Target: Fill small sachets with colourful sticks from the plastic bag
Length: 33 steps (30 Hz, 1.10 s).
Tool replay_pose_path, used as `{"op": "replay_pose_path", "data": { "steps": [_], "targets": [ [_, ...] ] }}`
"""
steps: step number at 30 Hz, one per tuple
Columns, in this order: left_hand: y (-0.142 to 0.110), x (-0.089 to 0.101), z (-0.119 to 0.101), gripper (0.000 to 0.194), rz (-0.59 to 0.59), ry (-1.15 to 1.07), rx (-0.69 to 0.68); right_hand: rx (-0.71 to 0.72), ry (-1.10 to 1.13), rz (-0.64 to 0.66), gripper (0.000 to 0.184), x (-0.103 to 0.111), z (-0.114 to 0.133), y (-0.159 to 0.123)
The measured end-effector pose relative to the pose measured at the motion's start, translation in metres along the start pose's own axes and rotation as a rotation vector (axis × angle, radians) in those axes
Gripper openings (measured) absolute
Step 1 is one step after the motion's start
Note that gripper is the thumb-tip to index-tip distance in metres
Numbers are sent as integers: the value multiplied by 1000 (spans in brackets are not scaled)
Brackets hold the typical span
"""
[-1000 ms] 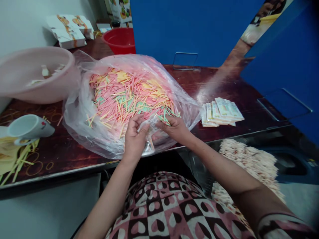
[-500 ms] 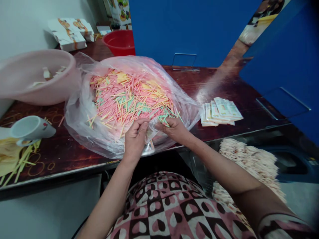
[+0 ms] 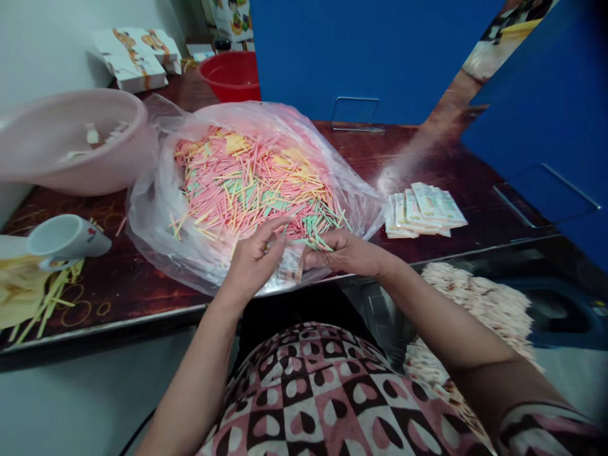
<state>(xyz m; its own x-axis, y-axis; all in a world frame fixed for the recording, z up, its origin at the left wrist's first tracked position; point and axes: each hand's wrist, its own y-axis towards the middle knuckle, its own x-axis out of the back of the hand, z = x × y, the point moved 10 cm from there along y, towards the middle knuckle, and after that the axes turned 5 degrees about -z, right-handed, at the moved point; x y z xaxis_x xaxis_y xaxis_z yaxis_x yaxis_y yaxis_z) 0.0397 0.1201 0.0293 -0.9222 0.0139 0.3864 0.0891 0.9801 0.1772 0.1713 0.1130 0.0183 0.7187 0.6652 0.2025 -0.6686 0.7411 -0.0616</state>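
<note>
A big clear plastic bag (image 3: 156, 209) lies open on the dark wooden table (image 3: 142, 285), heaped with thin pink, yellow and green sticks (image 3: 247, 180). At its near edge both my hands meet. My left hand (image 3: 249, 259) and my right hand (image 3: 344, 250) pinch the two ends of a small clear packet (image 3: 289, 266) filled with sticks. Several green sticks lie loose right by my right fingers.
A pink basin (image 3: 71, 142) stands at the left, a red bowl (image 3: 230, 73) and printed boxes (image 3: 135, 57) behind. A white mug (image 3: 66, 237) lies on its side by yellow sticks (image 3: 33, 301). Flat packets (image 3: 422, 209) are stacked at right. A heap of filled packets (image 3: 475, 310) sits below the table edge.
Both hands have drawn back slightly from the stick heap toward the table edge, and the small packet now shows between them, held lower and more level.
</note>
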Motion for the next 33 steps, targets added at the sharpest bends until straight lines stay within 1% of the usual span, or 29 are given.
{"op": "replay_pose_path", "data": {
  "steps": [2,4,5,7,10,11,13,15,17,19,21,24,26,28,30,31,33],
  "targets": [
    [1,-18,-13,43,145,18,-73,-8,80,167,48,-17,5,-5],
    [1,-30,-22,39,223,-9,-136,-14,130,264,47,-27,5,-9],
    [2,-33,-25,36,236,-27,-160,-23,151,282,47,-29,4,-10],
    [2,-34,-27,30,228,-49,-197,-58,193,266,49,-28,-1,-10],
    [1,-28,-29,24,185,-10,-228,-120,214,187,53,-19,-7,-11],
    [0,-26,-29,23,170,20,-233,-123,200,144,54,-14,-7,-10],
    [-1,-23,-30,21,139,98,-245,-78,123,-10,55,3,-5,-6],
    [-1,-22,-31,20,109,181,-256,19,-12,-207,56,22,2,-2],
    [1,-23,-29,20,82,240,-247,109,-172,-378,54,34,6,-1],
    [3,-23,-26,20,57,265,-216,151,-297,-499,50,37,5,0],
    [5,-25,-22,22,43,266,-185,162,-357,-576,45,36,2,1],
    [5,-28,-17,23,38,213,-151,151,-372,-590,41,31,-1,8],
    [4,-28,-10,19,18,110,-95,142,-363,-600,43,32,-1,12],
    [2,-25,2,16,-25,-58,6,133,-295,-669,49,43,0,11],
    [-1,-22,16,26,-78,-251,123,99,-131,-751,55,58,-5,6],
    [-2,-21,22,30,-101,-338,170,67,-26,-767,57,63,-11,4],
    [-3,-19,30,35,-134,-455,227,-17,173,-734,59,65,-25,3]
  ]
}}
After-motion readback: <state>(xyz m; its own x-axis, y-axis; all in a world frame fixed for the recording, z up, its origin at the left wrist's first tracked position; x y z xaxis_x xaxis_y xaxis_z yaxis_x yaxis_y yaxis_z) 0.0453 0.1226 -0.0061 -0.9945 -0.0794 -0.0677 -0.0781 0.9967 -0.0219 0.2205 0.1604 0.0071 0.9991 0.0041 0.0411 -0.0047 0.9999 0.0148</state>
